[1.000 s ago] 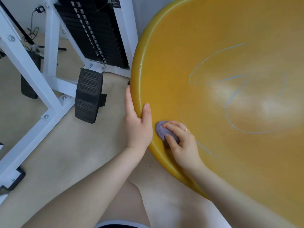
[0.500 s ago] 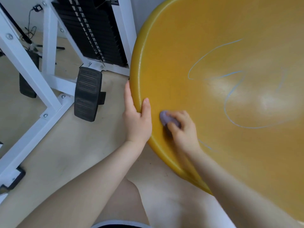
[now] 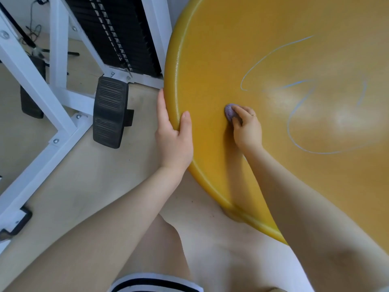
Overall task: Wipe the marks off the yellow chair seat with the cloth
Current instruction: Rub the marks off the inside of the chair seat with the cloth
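Observation:
The yellow chair seat (image 3: 221, 60) fills the right of the view, with pale blue marks (image 3: 294, 114) looping over its middle. My right hand (image 3: 246, 129) grips a small purple cloth (image 3: 229, 111) and presses it on the seat, left of the marks. A ring shows on one finger. My left hand (image 3: 172, 135) holds the seat's left rim, thumb on top and fingers along the outside of the edge.
A white metal exercise frame (image 3: 42, 98) with a black weight stack (image 3: 117, 32) stands at the left and back. A black foot pedal (image 3: 109, 111) sits close to the seat's rim. Beige floor (image 3: 84, 175) lies below, and my knee (image 3: 168, 239) is at the bottom.
My right hand has slid the cloth up and to the right across the seat, away from the rim and toward the marks. The short blue streak near the rim no longer shows. My left hand stays put.

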A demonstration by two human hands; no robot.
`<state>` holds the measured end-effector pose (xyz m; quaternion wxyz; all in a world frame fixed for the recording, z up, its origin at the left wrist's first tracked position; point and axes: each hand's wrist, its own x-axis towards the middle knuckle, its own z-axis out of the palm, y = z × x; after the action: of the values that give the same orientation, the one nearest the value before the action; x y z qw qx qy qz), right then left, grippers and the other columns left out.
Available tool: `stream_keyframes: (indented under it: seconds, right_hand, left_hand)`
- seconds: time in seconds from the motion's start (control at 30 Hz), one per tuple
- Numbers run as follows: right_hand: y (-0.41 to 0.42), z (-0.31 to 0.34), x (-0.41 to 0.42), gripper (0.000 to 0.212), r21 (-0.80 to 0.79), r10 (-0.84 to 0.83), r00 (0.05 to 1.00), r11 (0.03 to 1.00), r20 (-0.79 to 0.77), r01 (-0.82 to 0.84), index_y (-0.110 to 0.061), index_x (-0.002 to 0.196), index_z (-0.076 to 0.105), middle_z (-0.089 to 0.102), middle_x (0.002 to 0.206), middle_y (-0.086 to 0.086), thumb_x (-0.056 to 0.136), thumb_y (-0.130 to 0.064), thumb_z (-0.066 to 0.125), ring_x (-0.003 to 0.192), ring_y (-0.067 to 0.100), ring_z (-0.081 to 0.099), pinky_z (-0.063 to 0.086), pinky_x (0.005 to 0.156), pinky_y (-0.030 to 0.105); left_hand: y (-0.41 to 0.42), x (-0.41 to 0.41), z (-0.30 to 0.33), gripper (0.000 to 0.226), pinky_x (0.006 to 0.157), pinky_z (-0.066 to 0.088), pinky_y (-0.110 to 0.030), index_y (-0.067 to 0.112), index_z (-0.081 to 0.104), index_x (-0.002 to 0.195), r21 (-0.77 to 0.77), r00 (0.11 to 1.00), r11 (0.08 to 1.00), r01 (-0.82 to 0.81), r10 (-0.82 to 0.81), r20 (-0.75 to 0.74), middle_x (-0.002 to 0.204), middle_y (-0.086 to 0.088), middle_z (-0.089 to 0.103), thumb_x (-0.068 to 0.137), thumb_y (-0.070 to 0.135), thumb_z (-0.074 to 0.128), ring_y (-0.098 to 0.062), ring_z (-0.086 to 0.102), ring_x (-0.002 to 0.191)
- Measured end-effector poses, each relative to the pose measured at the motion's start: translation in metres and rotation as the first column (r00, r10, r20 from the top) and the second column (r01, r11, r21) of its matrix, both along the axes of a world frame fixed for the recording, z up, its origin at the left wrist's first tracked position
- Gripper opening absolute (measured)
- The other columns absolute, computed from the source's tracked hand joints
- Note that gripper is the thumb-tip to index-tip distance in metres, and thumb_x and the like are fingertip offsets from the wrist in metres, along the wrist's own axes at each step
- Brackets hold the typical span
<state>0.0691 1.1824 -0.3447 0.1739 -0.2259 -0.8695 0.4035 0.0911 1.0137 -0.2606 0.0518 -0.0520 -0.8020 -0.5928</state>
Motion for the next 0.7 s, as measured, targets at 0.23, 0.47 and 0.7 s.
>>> stream_keyframes:
  seconds: [0.23,0.47,0.7]
  right_hand:
    - [-0.066,0.037,0.119,0.035,0.003,0.335,0.940,0.942,-0.070,-0.336,-0.010,0.107,0.067,0.063,0.112,0.004,0.076,-0.010,0.050,0.103,0.011,0.052,0.029,0.086,0.001]
    - [-0.045,0.018,0.079,0.033,0.072,0.271,0.962,0.961,-0.045,-0.267,-0.003,0.106,0.066,0.063,0.116,0.015,0.078,-0.007,0.049,0.107,0.028,0.058,0.034,0.090,0.015]
    - [0.006,0.005,0.032,0.037,0.074,0.099,0.990,0.992,0.103,-0.107,-0.010,0.123,0.057,0.053,0.132,0.011,0.088,-0.001,0.048,0.122,0.026,0.046,0.028,0.093,0.020]
  left_hand:
    - [0.000,0.000,0.001,0.054,0.075,0.032,0.009,0.019,0.023,0.146,0.046,1.000,0.999,-0.002,0.003,-0.012,0.124,0.016,0.039,0.096,0.018,0.046,0.028,0.043,0.089]
    - [0.003,0.017,-0.003,0.052,0.089,0.046,-0.024,0.018,0.029,0.140,0.137,0.991,0.989,-0.061,0.044,0.129,0.126,0.002,0.050,0.094,0.026,0.051,-0.010,0.053,0.104]
    - [0.004,0.050,-0.025,0.066,0.102,0.043,-0.034,0.025,0.021,0.145,0.183,0.964,0.981,-0.059,0.009,0.266,0.140,0.001,0.043,0.090,0.024,0.058,-0.016,0.048,0.121]
